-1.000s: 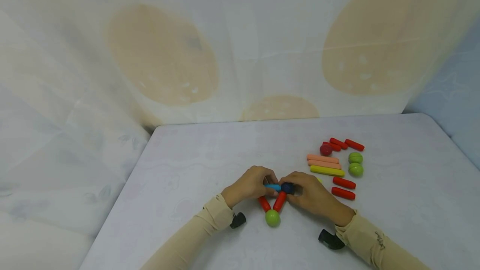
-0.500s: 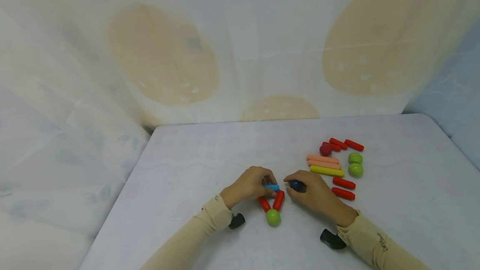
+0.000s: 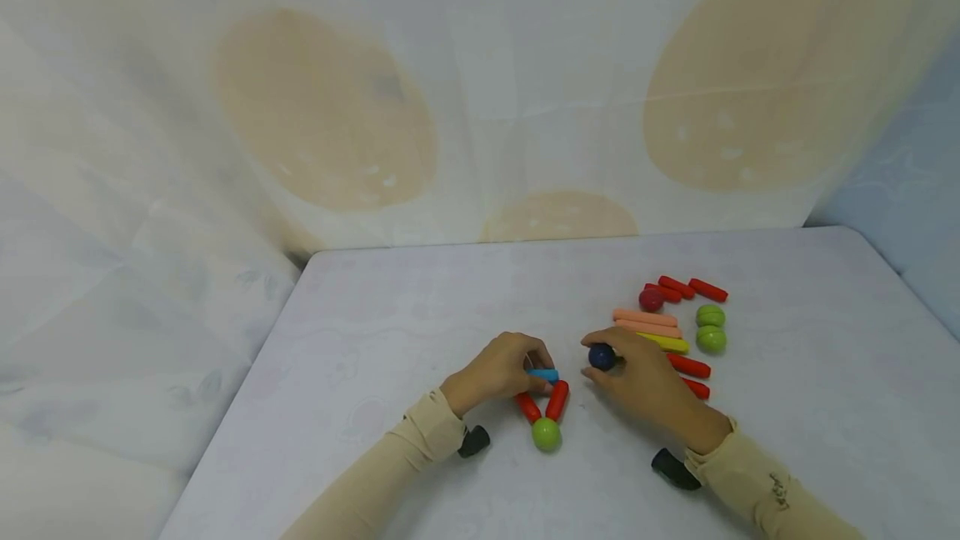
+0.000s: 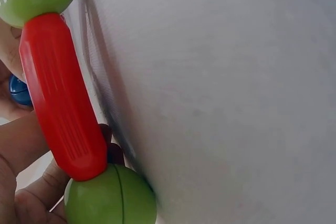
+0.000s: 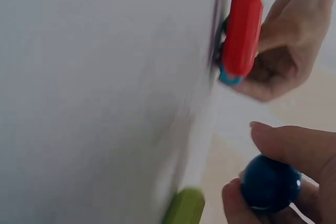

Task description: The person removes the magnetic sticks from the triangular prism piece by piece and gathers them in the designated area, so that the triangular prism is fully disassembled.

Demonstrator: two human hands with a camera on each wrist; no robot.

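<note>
My left hand (image 3: pixel 540 367) pinches one end of a short light blue stick (image 3: pixel 545 374), which lies across the top of two red sticks (image 3: pixel 557 400) forming a V. The V meets at a green ball (image 3: pixel 546 434). My right hand (image 3: pixel 596 361) holds a dark blue ball (image 3: pixel 602 356) between thumb and fingers, a short way right of the blue stick and apart from it. The right wrist view shows the dark blue ball (image 5: pixel 270 183) pinched, with the left hand (image 5: pixel 286 51) beyond it. A red stick (image 4: pixel 63 98) and green ball (image 4: pixel 110 198) fill the left wrist view.
To the right on the pale table (image 3: pixel 420 315) lie loose pieces: a red ball (image 3: pixel 651 299), several red sticks (image 3: pixel 708 290), two orange sticks (image 3: pixel 645 317), a yellow stick (image 3: pixel 667 345) and two green balls (image 3: pixel 711 338). A draped cloth backs the table.
My right hand has drawn the dark blue ball off the end of the blue stick, to the right and slightly away. The left hand and the V have stayed put.
</note>
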